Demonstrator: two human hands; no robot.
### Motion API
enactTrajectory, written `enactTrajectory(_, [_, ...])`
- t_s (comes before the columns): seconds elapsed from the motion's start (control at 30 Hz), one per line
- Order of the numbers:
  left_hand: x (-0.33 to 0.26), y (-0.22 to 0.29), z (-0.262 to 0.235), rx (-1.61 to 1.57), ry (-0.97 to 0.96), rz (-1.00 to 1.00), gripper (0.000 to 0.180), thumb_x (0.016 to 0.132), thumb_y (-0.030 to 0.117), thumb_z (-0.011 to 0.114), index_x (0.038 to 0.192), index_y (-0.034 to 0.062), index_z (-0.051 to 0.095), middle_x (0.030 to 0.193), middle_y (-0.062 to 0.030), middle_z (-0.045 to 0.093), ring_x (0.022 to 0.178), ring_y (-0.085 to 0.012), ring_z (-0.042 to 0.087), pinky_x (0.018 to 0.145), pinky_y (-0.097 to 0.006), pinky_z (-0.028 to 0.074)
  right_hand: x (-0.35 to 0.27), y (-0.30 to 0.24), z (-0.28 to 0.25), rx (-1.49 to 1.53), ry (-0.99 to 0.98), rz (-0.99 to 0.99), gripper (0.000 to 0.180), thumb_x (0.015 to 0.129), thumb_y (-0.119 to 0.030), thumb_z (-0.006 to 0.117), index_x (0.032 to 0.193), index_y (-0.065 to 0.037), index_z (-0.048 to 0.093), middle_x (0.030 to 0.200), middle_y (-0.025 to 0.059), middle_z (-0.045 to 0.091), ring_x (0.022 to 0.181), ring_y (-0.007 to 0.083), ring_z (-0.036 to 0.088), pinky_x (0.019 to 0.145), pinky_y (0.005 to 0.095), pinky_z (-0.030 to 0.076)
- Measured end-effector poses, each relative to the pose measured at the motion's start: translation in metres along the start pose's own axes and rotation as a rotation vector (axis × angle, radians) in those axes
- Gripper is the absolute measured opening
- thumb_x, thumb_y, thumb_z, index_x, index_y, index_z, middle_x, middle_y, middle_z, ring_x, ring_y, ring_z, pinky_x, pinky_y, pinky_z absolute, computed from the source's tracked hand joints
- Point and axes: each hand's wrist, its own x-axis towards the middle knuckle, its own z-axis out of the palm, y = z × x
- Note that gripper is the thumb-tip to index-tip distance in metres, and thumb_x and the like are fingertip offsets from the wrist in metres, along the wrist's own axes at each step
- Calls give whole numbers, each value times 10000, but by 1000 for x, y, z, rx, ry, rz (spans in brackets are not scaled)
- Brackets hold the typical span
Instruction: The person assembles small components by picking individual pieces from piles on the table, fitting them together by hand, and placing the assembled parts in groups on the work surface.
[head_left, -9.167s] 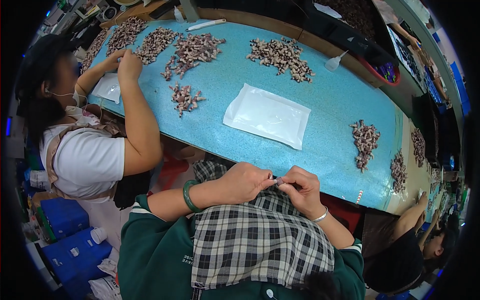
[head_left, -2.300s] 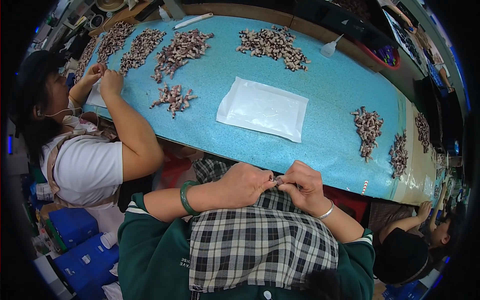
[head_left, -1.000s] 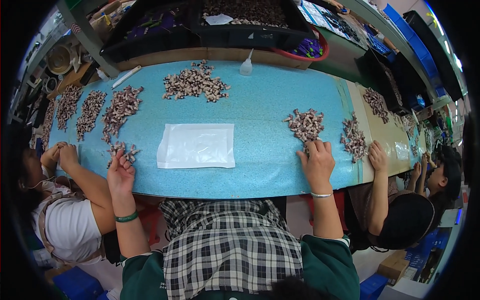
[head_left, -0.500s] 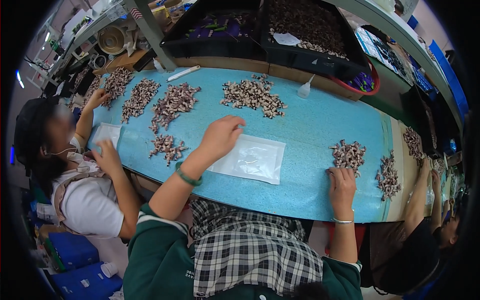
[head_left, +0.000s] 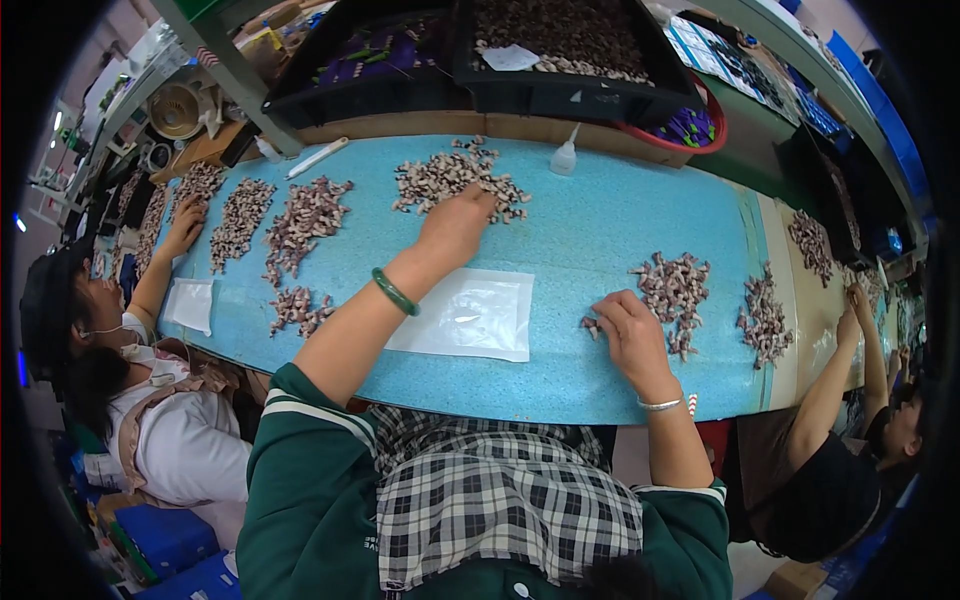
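Observation:
My left hand [head_left: 455, 230] reaches into a pile of small cream and dark pieces [head_left: 425, 182] at the back middle of the table. Its fingers are drawn together at the pile's near edge, and whatever is between them is hidden. Closer to me, below that wrist, lies a flat white plastic packet [head_left: 470, 325]. My right hand [head_left: 636, 340] is closed in a pinch on a small brownish-pink piece [head_left: 591, 326], just above the table. Beside it, to the right, spreads a pile of similar brownish-pink and cream pieces [head_left: 672, 290]. Their exact kind is too small to make out.
The blue table [head_left: 560, 235] carries further piles [head_left: 308, 220] to the left and another [head_left: 765, 318] at right. A white pen-like tool [head_left: 318, 158] and a small nozzle bottle [head_left: 564, 157] lie behind. Black trays [head_left: 560, 95] line the back. Co-workers sit on both sides.
My left hand has moved from over the packet to the back pile. My right hand has come leftward from the right pile, with a small piece in its fingertips. The view has shifted slightly.

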Motion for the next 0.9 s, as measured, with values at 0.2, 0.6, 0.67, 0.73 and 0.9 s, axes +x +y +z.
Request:
enactTrajectory(0.2, [-10,-8,-10,-259,105,-114,152,815,-27,597,966,-10,587,903,-147,608,786,-298,633,680,-377,515,-2,-7,-6,-107,38,1,153,742,-60,704,891,-56,669,868,63,603,786,251,601,644,353,496])
enactTrajectory(0.6, [-91,26,-50,-1957,-156,-575,172,897,50,608,1068,43,588,959,-52,607,778,-129,631,666,-224,542,-1,-22,0,-187,-178,0,221,695,-75,735,893,-64,637,776,94,620,759,276,610,621,391,492])
enactTrajectory(0.67, [-104,35,-54,-1998,-170,-570,141,897,40,604,1036,47,585,963,-53,600,779,-130,630,659,-227,540,1,-22,2,-145,-173,29,207,695,-63,733,881,-54,642,783,99,629,747,283,616,628,393,494])
enactTrajectory(0.73, [-117,36,-55,-1999,-175,-516,133,896,36,602,1028,45,584,962,-55,600,782,-133,632,656,-231,540,2,-22,1,-106,-167,63,193,696,-51,731,869,-44,647,791,105,637,735,290,622,634,394,497])
enactTrajectory(0.9, [-140,47,-64,-1749,-15,-507,86,891,28,596,965,45,556,911,-69,607,762,-148,648,614,-232,530,15,-41,0,65,-197,68,107,701,-19,729,794,-26,676,770,114,643,694,261,637,619,350,503])
